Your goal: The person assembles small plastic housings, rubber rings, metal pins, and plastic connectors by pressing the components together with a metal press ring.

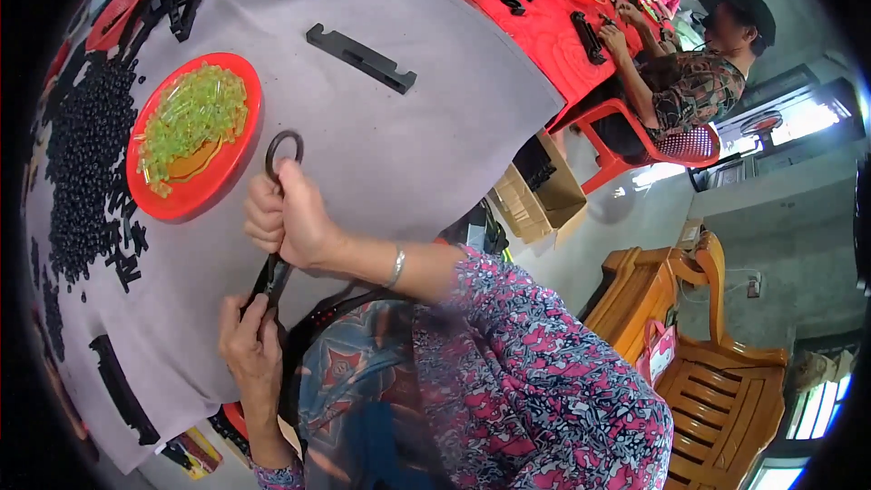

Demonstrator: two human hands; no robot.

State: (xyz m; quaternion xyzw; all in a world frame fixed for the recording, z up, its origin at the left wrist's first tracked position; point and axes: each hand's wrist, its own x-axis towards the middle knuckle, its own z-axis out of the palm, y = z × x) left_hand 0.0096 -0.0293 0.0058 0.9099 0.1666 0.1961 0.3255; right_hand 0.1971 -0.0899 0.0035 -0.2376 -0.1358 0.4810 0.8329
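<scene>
My right hand [295,218], with a silver bangle at its wrist, is closed in a fist around a dark tool with a ring-shaped end [285,136]. The ring sticks up above the fist. Just below it, my left hand [249,345] pinches a long black plastic part [273,279], which meets the underside of the fist. How the tool and the part join is hidden by my fingers. A red plate [172,204] with yellow-green transparent tubes [204,104] lies left of my right hand. Farther off lies a notched black plastic bar [361,58].
Small black pieces [86,163] are heaped along the left of the grey-covered table [408,154]. Another black bar [122,390] lies near the edge. At a red-covered table [508,14], a person [703,82] sits on a red chair [603,141]. A cardboard box [544,195] and wooden bench [703,372] stand right.
</scene>
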